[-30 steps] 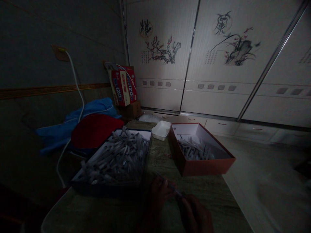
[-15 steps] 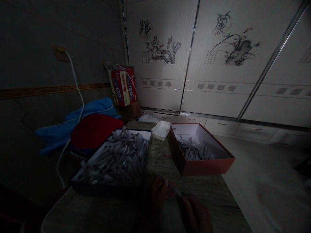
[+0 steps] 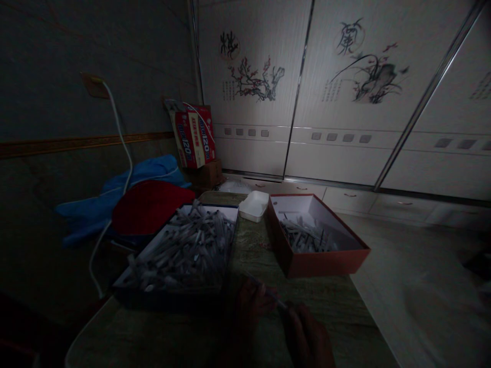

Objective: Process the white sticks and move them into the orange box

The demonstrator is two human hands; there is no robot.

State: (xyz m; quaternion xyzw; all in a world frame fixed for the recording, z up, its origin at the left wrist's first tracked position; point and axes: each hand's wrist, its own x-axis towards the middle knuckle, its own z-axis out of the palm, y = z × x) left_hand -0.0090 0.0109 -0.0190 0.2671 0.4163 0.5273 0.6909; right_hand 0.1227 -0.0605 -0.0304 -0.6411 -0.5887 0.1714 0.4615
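Rod (image 3: 276, 299), one: near side of table (image 3: 251, 253), gripped by left hand (image 3: 251, 301) and right hand (image 3: 309, 332), seemingly for steadiness. Blue box (image 3: 169, 300), left, and red box (image 3: 324, 265), right: pale pieces (image 3: 187, 248) inside, likely placed for easy reach.

– what shows of the person?
– two bare hands: the left hand (image 3: 251, 301) with a rounded thumb tip (image 3: 261, 289), and the right hand (image 3: 310, 332), its fingers rounded at the knuckles.
– any sleeves?
– too dark to tell; the left forearm (image 3: 241, 331) is deep in shadow.
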